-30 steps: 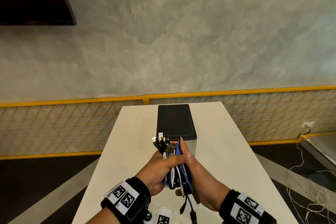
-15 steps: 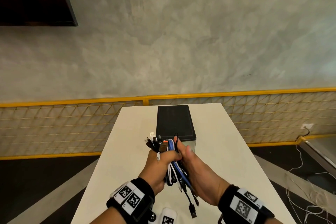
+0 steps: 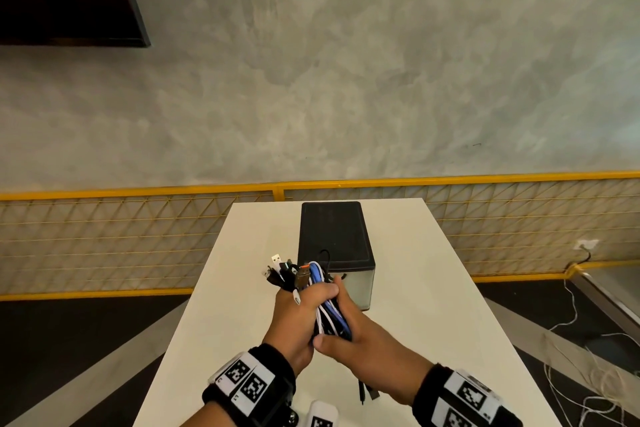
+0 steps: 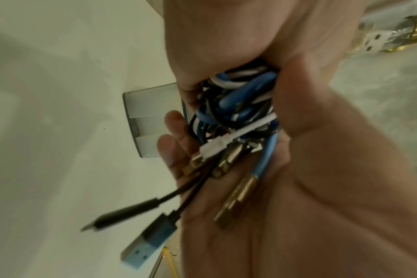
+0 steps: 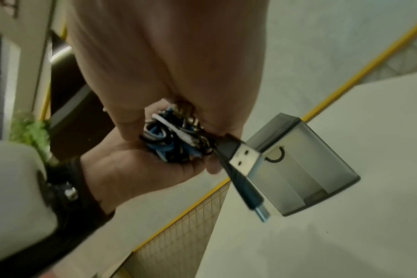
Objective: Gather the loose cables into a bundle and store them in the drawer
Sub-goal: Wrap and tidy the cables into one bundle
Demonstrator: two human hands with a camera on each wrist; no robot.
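A tangle of blue, white and black cables [image 3: 323,302] hangs above the white table [image 3: 433,305], and both hands hold it. My left hand [image 3: 308,298] curls its fingers round the upper part, with USB plugs [image 3: 277,258] fanning out above it. My right hand [image 3: 332,314] cups the bundle from the right, thumb at its lower end; loose ends [image 3: 363,392] dangle under that wrist. The left wrist view shows the cables [image 4: 238,105] packed between both palms. Just beyond stands the small drawer box [image 3: 336,246], black-topped with a translucent grey front [image 5: 302,163], shut.
A white tagged object [image 3: 322,416] lies at the table's near edge. A yellow-railed mesh barrier [image 3: 104,236] runs behind the table. Thin white wires [image 3: 606,374] lie loose on the dark floor to the right.
Both hands have carried the bundle slightly forward toward the drawer box. My right thumb has slid from the top of the bundle to its lower end, and the plug ends fan out more.
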